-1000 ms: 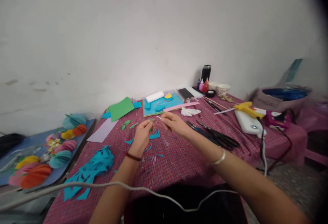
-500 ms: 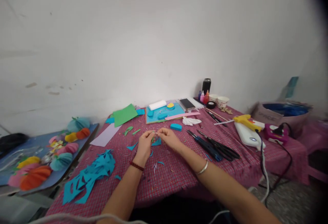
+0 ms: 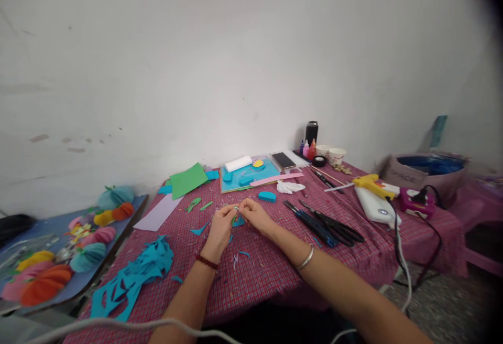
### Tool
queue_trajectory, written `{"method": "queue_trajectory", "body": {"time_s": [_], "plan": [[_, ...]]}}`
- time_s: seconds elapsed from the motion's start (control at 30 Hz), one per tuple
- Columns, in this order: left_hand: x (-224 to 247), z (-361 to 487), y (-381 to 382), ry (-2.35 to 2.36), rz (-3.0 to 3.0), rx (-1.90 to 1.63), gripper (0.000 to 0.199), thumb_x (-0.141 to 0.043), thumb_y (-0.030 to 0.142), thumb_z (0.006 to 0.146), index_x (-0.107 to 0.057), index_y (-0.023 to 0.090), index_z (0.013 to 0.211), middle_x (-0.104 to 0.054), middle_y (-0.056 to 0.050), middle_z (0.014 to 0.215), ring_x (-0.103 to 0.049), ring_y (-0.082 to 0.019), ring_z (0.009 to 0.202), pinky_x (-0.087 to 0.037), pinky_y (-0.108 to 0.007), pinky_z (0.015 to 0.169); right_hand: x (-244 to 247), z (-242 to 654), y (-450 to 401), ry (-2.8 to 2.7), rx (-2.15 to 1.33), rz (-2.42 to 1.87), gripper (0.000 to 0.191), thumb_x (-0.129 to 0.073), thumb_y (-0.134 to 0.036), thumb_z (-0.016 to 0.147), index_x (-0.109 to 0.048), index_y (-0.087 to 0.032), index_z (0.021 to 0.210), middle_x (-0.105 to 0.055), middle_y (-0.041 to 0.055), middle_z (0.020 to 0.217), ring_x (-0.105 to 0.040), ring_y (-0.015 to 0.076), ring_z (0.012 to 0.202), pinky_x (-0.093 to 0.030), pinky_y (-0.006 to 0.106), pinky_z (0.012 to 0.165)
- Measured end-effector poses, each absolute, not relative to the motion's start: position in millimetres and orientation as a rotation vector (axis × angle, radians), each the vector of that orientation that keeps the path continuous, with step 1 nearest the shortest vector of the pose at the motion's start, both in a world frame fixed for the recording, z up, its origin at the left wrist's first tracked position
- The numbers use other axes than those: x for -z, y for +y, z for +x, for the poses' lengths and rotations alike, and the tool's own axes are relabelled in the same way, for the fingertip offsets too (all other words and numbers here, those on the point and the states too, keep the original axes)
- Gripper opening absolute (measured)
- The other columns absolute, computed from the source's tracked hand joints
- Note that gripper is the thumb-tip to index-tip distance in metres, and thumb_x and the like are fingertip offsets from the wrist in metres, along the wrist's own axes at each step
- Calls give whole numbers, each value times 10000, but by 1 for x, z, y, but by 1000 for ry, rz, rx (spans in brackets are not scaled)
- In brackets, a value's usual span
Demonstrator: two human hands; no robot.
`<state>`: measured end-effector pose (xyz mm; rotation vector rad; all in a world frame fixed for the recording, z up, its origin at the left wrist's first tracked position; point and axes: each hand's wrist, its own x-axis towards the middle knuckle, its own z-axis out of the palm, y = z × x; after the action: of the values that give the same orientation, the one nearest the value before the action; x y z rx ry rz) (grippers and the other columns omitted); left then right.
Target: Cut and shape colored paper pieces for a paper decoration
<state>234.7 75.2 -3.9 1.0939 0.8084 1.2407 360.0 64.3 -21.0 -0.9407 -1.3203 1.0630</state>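
My left hand [image 3: 222, 222] and my right hand [image 3: 254, 215] meet over the middle of the table, fingertips nearly touching. Both are closed in a pinch around a small green paper piece [image 3: 235, 218], mostly hidden by the fingers. Beneath them lies a blue paper scrap [image 3: 239, 223]. Left of my left hand are green leaf-shaped cutouts [image 3: 193, 205] and a short green strip [image 3: 206, 206]. A blue half-round stack [image 3: 267, 196] sits just beyond my right hand.
Blue paper offcuts [image 3: 147, 264] heap at the left. Scissors [image 3: 334, 226] and a yellow glue gun [image 3: 372, 184] on a white power bank [image 3: 375, 207] lie right. Green paper [image 3: 189, 180] is at the back. Paper pumpkins [image 3: 47, 283] fill a blue board. A white cable [image 3: 133, 325] crosses the front.
The view has shifted slightly, so the table's things sit a little further left. My hands have drawn closer together around the green piece.
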Motion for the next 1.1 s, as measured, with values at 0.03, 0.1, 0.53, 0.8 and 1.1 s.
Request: {"method": "queue_trajectory", "body": {"time_s": [0.03, 0.1, 0.53, 0.8, 1.1], "plan": [[3, 235, 74, 804, 1083, -1234, 221, -771, 237, 542, -719, 133, 729, -649, -18, 641, -498, -96, 563, -391, -232, 571, 21, 360, 65, -1313, -1051, -942, 167, -538, -357, 785, -444, -220, 770, -383, -97, 483, -307, 84, 388, -232, 199, 384], [0, 235, 72, 793, 1059, -1220, 227, -778, 240, 541, -719, 128, 729, -651, -20, 648, -495, -90, 556, -393, -230, 570, 21, 361, 66, -1306, -1018, -942, 150, -555, -320, 766, -472, -219, 838, -369, -103, 489, -315, 86, 400, -238, 198, 399], [-2, 237, 66, 761, 938, -1223, 244, -802, 253, 503, -673, 118, 661, -623, -6, 626, -503, -79, 534, -398, -227, 553, 18, 360, 65, -1382, -815, -946, 194, -538, -226, 765, -668, -200, 907, -670, 21, 781, -585, 162, 689, -467, 285, 648], [-3, 236, 65, 757, 915, -1205, 229, -791, 252, 527, -634, 118, 626, -572, 21, 570, -486, -65, 515, -377, -204, 527, 18, 361, 65, -1432, -750, -941, 183, -523, -221, 768, -687, -211, 846, -710, 37, 849, -634, 190, 782, -498, 332, 738], [-8, 227, 69, 775, 892, -1087, 197, -771, 202, 549, -596, 116, 578, -549, 19, 534, -475, -60, 484, -338, -174, 456, 16, 364, 61, -1542, -715, -913, 234, -506, -204, 789, -708, -181, 905, -722, 42, 855, -641, 173, 766, -493, 290, 699]]}}
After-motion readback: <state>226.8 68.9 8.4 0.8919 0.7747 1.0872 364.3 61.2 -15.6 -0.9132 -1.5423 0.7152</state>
